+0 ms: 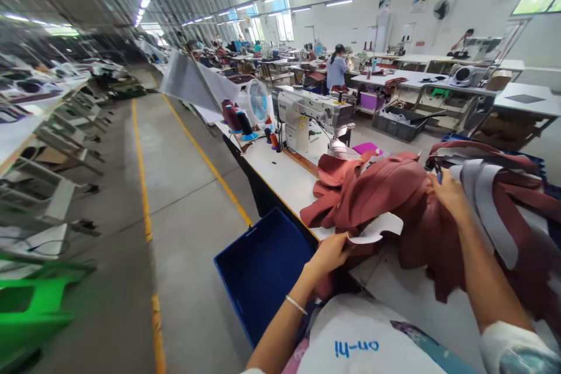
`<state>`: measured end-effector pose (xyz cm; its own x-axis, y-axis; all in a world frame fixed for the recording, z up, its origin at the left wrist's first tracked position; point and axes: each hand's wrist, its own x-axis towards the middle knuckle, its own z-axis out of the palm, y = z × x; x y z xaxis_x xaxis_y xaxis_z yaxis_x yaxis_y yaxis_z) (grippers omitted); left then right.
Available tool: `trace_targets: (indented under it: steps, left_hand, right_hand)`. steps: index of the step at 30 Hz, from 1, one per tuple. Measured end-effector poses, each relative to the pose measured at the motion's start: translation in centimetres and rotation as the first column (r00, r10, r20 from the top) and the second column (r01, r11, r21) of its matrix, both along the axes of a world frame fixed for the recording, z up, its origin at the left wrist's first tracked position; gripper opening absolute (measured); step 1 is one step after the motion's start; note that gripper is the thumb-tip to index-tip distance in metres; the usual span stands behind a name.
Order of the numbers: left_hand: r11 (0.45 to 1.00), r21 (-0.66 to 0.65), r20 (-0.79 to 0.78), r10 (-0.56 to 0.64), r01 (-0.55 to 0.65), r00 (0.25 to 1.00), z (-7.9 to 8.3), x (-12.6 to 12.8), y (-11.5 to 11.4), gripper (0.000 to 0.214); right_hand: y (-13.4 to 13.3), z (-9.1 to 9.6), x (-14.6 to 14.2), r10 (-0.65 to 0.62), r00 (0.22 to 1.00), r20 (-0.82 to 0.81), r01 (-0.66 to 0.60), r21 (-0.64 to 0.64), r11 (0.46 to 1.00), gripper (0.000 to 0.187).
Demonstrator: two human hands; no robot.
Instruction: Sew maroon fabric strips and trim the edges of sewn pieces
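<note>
red pieces (385, 184) near blue bin (267, 274); grey crate (393, 129) holds white material (395, 114).

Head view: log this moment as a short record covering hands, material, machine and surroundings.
Left hand: pinching a pale piece
Right hand: holding a small tool, kind unclear
Material: reddish-brown pieces heaped on a white table
Machine: sewing machine beyond the heap
Container: blue bin beside the table
Nearby: thread spools and a fan, left of the machine in view
</note>
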<state>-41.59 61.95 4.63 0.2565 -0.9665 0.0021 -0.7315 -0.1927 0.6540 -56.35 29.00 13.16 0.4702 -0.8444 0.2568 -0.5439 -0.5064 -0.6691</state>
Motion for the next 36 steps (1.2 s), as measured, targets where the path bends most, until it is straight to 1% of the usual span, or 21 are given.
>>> trace_targets:
  steps: [1,2,3,4,5,6,7,8,9,12,15,17,20,22,24,26,28,30,32,34,36]
  left_hand:
    - [1.000,0.001,0.026,-0.001,0.001,1.000,0.4,0.1,0.2,0.015]
    - [1.000,0.002,0.048,-0.004,0.004,0.999,0.7,0.1,0.3,0.014]
    - [1.000,0.006,0.066,-0.009,0.008,0.998,0.9,-0.1,0.3,0.014]
    - [1.000,0.012,0.076,-0.011,0.010,0.997,1.0,-0.3,0.3,0.013]
    - [1.000,0.017,0.081,-0.007,0.006,0.997,1.0,-0.6,0.2,0.011]
    - [1.000,0.021,0.078,0.000,-0.002,0.997,0.9,-0.9,0.1,0.010]
    - [1.000,0.024,0.073,0.013,-0.014,0.997,0.7,-1.2,0.1,0.008]
    - [0.999,0.028,0.068,0.028,-0.030,0.997,0.5,-1.4,0.1,0.007]
    - [0.998,0.036,0.067,0.045,-0.047,0.997,0.3,-1.7,0.1,0.007]
    - [0.992,0.083,0.091,0.091,-0.099,0.992,-0.4,-2.0,0.3,0.012]
    - [0.988,0.098,0.097,0.107,-0.117,0.989,-0.9,-2.1,0.3,0.015]
    - [0.991,0.069,0.064,0.113,-0.117,0.992,-1.0,-2.2,0.3,0.017]
    - [0.987,-0.002,-0.090,0.158,-0.159,0.983,-0.6,-2.2,0.6,0.020]
    - [0.969,-0.035,-0.260,0.227,-0.244,0.939,0.0,-2.1,1.1,0.017]
    - [0.945,-0.051,-0.448,0.269,-0.324,0.853,1.0,-1.9,1.8,0.013]
    - [0.937,-0.071,-0.642,0.220,-0.343,0.734,2.5,-1.6,2.8,0.019]
    - [0.930,-0.111,-0.794,0.130,-0.351,0.594,4.5,-1.4,4.0,0.031]
    - [0.913,-0.129,-0.879,0.076,-0.387,0.471,6.7,-1.1,5.3,0.042]
    - [0.886,-0.117,-0.932,0.058,-0.449,0.357,9.1,-0.8,6.7,0.043]
    - [0.875,-0.109,-0.965,0.021,-0.471,0.262,11.1,-0.5,7.8,0.038]
    - [0.877,-0.132,-0.969,-0.017,-0.461,0.245,12.7,-0.1,8.6,0.033]
  right_hand:
    - [1.0,0.2,-0.8,0.064,0.998,0.002,-0.064,0.075,0.995,0.033]
    - [2.4,0.5,-1.2,0.168,0.985,0.038,-0.173,0.199,0.965,0.038]
    - [4.1,0.8,-1.3,0.314,0.946,0.083,-0.323,0.337,0.884,0.042]
    - [5.9,0.9,-1.2,0.475,0.871,0.125,-0.475,0.463,0.749,0.047]
    - [7.9,0.9,-0.8,0.603,0.783,0.149,-0.565,0.575,0.592,0.051]
    - [9.7,0.6,-0.3,0.696,0.702,0.151,-0.594,0.664,0.454,0.053]
    - [11.3,0.2,0.2,0.761,0.636,0.129,-0.573,0.740,0.352,0.054]
    - [12.6,-0.4,0.7,0.800,0.594,0.088,-0.521,0.799,0.299,0.055]
    - [13.5,-1.0,1.2,0.820,0.571,0.039,-0.460,0.842,0.280,0.056]
    - [14.5,-2.8,2.4,0.823,0.565,-0.060,-0.320,0.903,0.285,0.060]
    - [14.2,-3.9,3.5,0.840,0.543,0.003,-0.339,0.916,0.215,0.059]
    - [14.0,-4.2,4.2,0.852,0.523,0.038,-0.375,0.907,0.190,0.058]
    - [14.3,-4.2,4.4,0.842,0.537,0.052,-0.433,0.874,0.222,0.056]
    - [15.0,-3.5,3.5,0.816,0.574,0.072,-0.499,0.821,0.279,0.053]
    - [16.1,-2.4,1.9,0.810,0.579,0.091,-0.622,0.691,0.368,0.049]
    - [17.8,-1.0,0.1,0.857,0.512,0.067,-0.776,0.464,0.427,0.043]
    - [19.6,0.5,-1.2,0.913,0.409,-0.001,-0.895,0.195,0.401,0.036]
    - [21.2,1.6,-1.3,0.935,0.348,-0.062,-0.937,-0.035,0.347,0.035]
    - [22.3,2.6,-0.1,0.929,0.362,-0.080,-0.918,-0.201,0.341,0.034]
    - [22.9,3.4,1.6,0.906,0.415,-0.086,-0.875,-0.309,0.371,0.030]
    - [22.9,4.3,3.3,0.885,0.448,-0.128,-0.845,-0.384,0.373,0.028]
